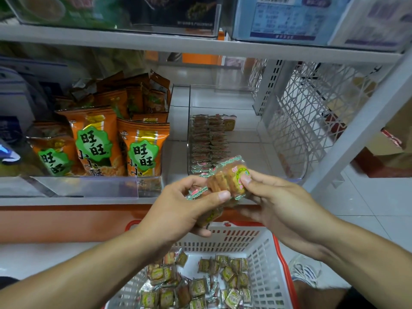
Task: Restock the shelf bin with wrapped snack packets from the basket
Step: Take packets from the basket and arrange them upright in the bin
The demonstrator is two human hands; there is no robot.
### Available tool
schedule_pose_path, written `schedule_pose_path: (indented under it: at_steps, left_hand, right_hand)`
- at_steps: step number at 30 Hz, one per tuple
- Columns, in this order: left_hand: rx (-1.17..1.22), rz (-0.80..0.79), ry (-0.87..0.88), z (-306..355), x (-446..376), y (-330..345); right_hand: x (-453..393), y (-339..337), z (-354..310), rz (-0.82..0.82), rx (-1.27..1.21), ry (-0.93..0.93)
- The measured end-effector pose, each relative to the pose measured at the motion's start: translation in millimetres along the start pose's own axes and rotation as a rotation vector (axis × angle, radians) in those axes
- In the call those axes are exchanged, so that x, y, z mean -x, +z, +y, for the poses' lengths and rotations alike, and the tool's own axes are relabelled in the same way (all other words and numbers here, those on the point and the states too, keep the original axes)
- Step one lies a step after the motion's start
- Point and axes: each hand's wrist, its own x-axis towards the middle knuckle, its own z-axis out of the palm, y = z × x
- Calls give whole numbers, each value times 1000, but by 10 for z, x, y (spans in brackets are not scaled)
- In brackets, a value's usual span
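Both hands hold a small stack of wrapped snack packets [225,182] in clear wrappers with green and pink print, just in front of the shelf edge. My left hand [178,210] grips the stack from the left and below. My right hand [274,199] pinches its right end. Behind the hands stands a clear shelf bin [287,139] with two rows of the same packets [206,141] lined along its left side. Below, a white basket with a red rim [266,253] holds several loose packets [196,284].
A neighbouring clear bin to the left holds orange snack bags [142,146]. A white lattice panel [316,103] and a shelf post [356,126] close the right side. An upper shelf [178,44] carries clear boxes. A shoe [305,270] rests on the tiled floor by the basket.
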Motion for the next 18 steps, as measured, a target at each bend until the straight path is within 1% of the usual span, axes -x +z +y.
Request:
schedule_pose_path:
  at_steps: [2, 4, 7, 10, 12, 15, 18]
  left_hand:
    - [10, 22, 12, -3, 3, 6]
    - [21, 45, 24, -2, 3, 5]
    - [32, 65, 43, 15, 15, 3]
    - [38, 58, 63, 37, 13, -13]
    - [43, 51, 71, 52, -5, -24]
    - [73, 39, 84, 69, -40, -48]
    - [53, 11, 112, 71, -51, -76]
  right_hand:
    - [-17, 15, 16, 2, -136, 12]
    - [-32, 10, 6, -33, -196, 12]
    - [-41, -13, -50, -131, -178, 14]
    - [-42, -58, -106, -174, -144, 5]
    - [-50, -82, -141, -175, -155, -30]
    - [-62, -105, -208, -146, -252, -74]
    - [-52, -107, -247, -138, -154, -54]
